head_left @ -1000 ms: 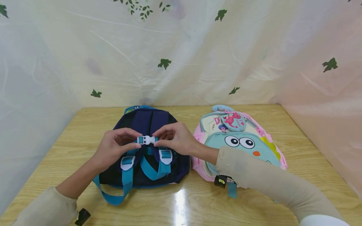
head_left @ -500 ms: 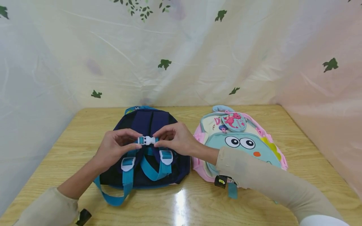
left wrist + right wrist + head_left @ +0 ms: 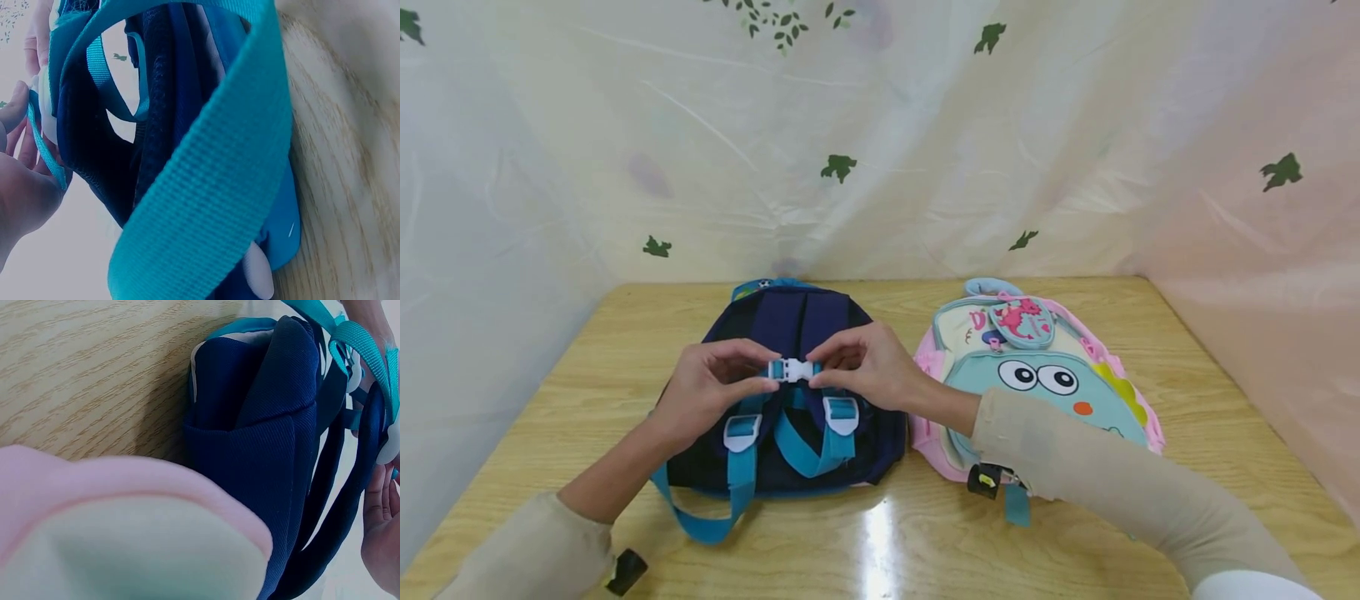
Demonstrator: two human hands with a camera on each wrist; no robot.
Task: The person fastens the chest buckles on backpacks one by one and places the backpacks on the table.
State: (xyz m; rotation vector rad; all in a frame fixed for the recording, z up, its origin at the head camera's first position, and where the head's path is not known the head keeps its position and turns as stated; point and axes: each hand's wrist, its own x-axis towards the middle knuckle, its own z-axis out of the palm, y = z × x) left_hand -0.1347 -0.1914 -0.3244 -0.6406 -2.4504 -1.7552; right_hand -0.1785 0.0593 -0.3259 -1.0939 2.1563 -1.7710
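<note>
A white side-release buckle (image 3: 793, 370) on a blue chest strap is held above the dark navy backpack (image 3: 802, 325), its two halves fitted together. My left hand (image 3: 700, 387) pinches the buckle's left end between thumb and fingers, and my right hand (image 3: 872, 367) pinches its right end the same way. The backpack lies with its shoulder straps facing up, and blue webbing (image 3: 741, 479) loops down from white adjusters (image 3: 742, 432). In the left wrist view, a wide webbing loop (image 3: 206, 175) crosses in front of the bag. The right wrist view shows the navy side (image 3: 250, 450) of the backpack.
To the right, a pink and teal cartoon backpack (image 3: 1022, 367) lies under my right forearm. Both bags are on a wooden table (image 3: 820, 550), with a leaf-printed curtain (image 3: 917, 183) behind and at the sides. A black clip (image 3: 627, 572) is by my left sleeve.
Hardly anything differs. Both hands keep their pinch on the buckle, which stays in nearly the same place above the navy backpack.
</note>
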